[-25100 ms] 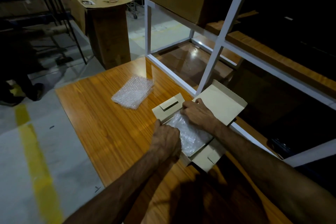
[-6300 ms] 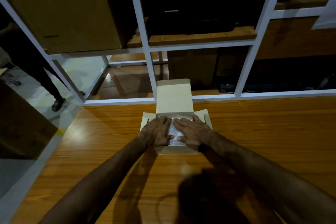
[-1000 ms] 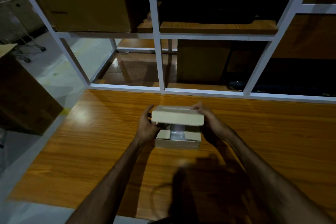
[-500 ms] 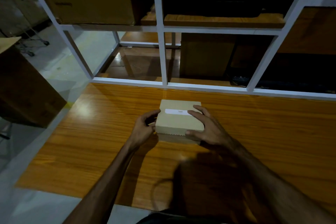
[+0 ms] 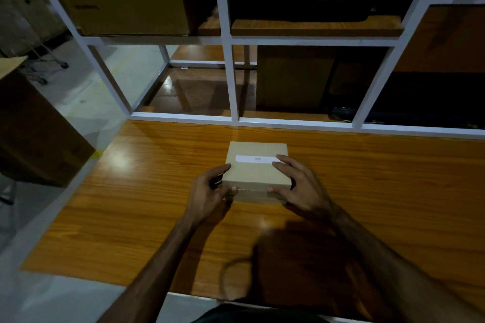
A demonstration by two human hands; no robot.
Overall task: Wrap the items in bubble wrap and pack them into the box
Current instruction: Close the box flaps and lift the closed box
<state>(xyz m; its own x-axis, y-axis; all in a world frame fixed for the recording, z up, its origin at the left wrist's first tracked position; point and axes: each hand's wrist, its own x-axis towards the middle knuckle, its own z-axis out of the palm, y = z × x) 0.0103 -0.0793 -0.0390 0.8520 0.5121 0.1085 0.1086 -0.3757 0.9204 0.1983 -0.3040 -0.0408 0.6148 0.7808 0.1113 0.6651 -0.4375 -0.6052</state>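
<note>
Closed cardboard box [image 5: 256, 172] sits mid-frame on the wooden worktop [image 5: 131, 204]. Left hand [image 5: 208, 191] grips its left side, fingers curled around the edge. Right hand [image 5: 298, 185] grips the right side, fingertips on the lid.

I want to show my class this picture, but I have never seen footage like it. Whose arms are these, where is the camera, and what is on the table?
There is no machine here. The camera is worn on a person's head and looks down at their own arms. On the wooden table sits a small cardboard box with its lid down and a white label on top. The left hand grips its left side; the right hand grips the right, fingers on the lid. Behind stands a white shelf frame holding larger cartons.
</note>
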